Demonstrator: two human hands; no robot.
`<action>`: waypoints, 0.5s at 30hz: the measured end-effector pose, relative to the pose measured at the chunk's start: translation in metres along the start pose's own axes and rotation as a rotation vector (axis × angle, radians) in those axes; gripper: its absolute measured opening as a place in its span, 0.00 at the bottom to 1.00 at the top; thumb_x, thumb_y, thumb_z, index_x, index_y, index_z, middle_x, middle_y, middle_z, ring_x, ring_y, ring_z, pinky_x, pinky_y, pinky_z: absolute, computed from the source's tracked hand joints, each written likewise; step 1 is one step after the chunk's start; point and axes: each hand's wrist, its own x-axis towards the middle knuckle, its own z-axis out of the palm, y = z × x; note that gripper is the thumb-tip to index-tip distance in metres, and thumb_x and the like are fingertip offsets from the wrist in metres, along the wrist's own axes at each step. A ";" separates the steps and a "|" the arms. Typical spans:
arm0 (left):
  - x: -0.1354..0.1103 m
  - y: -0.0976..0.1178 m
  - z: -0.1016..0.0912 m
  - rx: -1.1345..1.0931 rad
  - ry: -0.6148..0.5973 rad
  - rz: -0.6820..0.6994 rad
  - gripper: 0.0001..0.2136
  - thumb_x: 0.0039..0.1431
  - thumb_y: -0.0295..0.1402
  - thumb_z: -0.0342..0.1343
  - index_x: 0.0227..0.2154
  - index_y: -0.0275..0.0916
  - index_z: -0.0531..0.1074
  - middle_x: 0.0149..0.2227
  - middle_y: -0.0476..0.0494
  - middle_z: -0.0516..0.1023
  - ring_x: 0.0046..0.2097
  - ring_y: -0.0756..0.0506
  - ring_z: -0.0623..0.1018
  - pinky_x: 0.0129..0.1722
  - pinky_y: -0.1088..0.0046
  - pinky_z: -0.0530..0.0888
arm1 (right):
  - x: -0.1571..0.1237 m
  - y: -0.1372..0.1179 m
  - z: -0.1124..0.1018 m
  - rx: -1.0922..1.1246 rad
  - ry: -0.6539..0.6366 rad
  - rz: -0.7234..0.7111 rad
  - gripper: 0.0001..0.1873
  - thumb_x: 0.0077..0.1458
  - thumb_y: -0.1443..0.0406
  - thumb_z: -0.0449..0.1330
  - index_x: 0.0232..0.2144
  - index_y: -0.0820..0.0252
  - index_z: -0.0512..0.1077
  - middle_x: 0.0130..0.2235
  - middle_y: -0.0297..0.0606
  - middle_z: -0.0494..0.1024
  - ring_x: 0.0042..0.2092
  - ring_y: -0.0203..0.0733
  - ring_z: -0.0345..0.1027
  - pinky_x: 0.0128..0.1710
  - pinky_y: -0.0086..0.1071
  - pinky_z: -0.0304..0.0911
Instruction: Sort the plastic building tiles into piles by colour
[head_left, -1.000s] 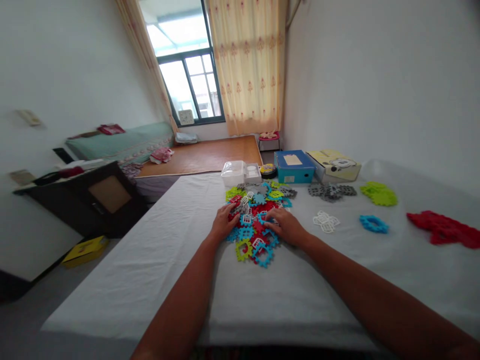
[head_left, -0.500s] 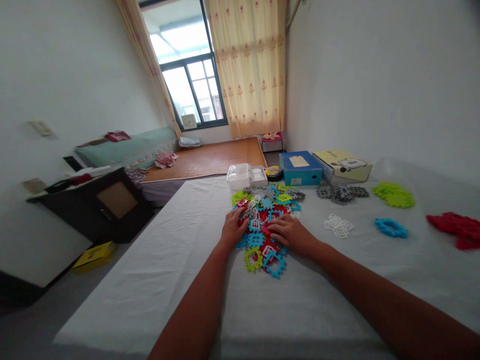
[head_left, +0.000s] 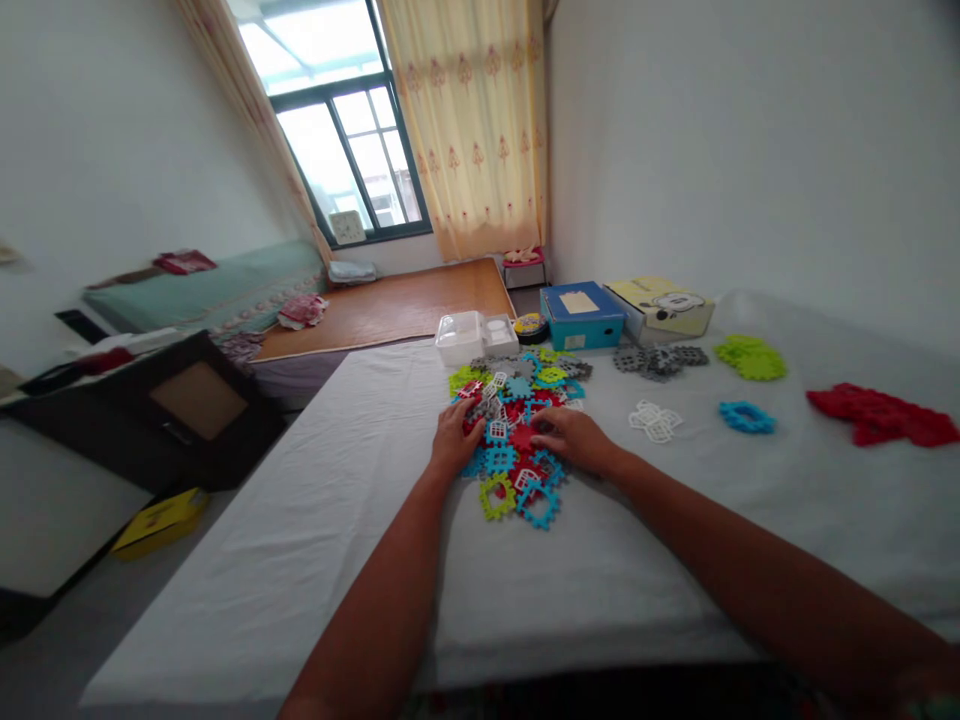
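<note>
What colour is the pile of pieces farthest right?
Red; the pile shows best in the head view.

Separate piles point(head_left: 752, 360) right of heap point(head_left: 500, 459)

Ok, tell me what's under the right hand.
By the right hand, a red piece of the mixed pile shows at the fingers; what lies beneath the palm is covered.

Both forearms point(head_left: 382, 580) stretched forward, fingers point(head_left: 553, 421) bent
</note>
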 end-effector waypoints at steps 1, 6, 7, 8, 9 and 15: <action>0.000 0.000 0.001 0.004 0.002 0.004 0.20 0.59 0.36 0.55 0.55 0.43 0.68 0.54 0.40 0.72 0.56 0.38 0.69 0.59 0.55 0.66 | 0.000 -0.003 0.002 -0.035 -0.009 0.010 0.16 0.55 0.57 0.62 0.44 0.57 0.74 0.42 0.40 0.79 0.41 0.44 0.72 0.42 0.35 0.64; 0.000 -0.002 0.003 0.019 -0.002 0.006 0.21 0.59 0.36 0.54 0.55 0.41 0.67 0.54 0.40 0.72 0.56 0.38 0.69 0.58 0.56 0.66 | 0.002 -0.013 0.009 -0.186 -0.043 -0.036 0.20 0.52 0.54 0.64 0.45 0.56 0.75 0.45 0.44 0.78 0.46 0.49 0.70 0.45 0.37 0.62; 0.000 -0.002 0.003 0.021 -0.003 0.005 0.21 0.59 0.37 0.54 0.55 0.40 0.67 0.54 0.39 0.72 0.56 0.38 0.69 0.58 0.56 0.66 | 0.002 -0.013 0.009 -0.179 -0.051 -0.057 0.16 0.55 0.54 0.62 0.42 0.56 0.76 0.43 0.43 0.79 0.46 0.48 0.70 0.45 0.37 0.61; 0.001 -0.003 0.003 0.021 -0.004 0.006 0.21 0.59 0.37 0.54 0.55 0.40 0.67 0.54 0.39 0.72 0.56 0.38 0.69 0.58 0.56 0.66 | 0.002 -0.013 0.008 -0.167 -0.053 -0.070 0.13 0.58 0.55 0.60 0.40 0.56 0.77 0.42 0.41 0.80 0.44 0.46 0.71 0.45 0.36 0.61; 0.001 -0.003 0.002 0.022 -0.008 0.009 0.21 0.59 0.37 0.54 0.55 0.40 0.67 0.54 0.39 0.72 0.56 0.38 0.69 0.58 0.56 0.66 | 0.003 -0.013 0.006 -0.156 -0.048 -0.076 0.13 0.60 0.57 0.57 0.39 0.56 0.77 0.40 0.41 0.80 0.43 0.45 0.71 0.45 0.35 0.61; 0.002 -0.004 0.001 0.028 -0.023 0.022 0.22 0.59 0.37 0.54 0.56 0.40 0.67 0.54 0.39 0.72 0.55 0.38 0.70 0.58 0.56 0.66 | 0.003 -0.012 -0.003 -0.149 0.030 -0.058 0.15 0.64 0.59 0.53 0.42 0.57 0.77 0.44 0.42 0.80 0.45 0.44 0.72 0.47 0.35 0.60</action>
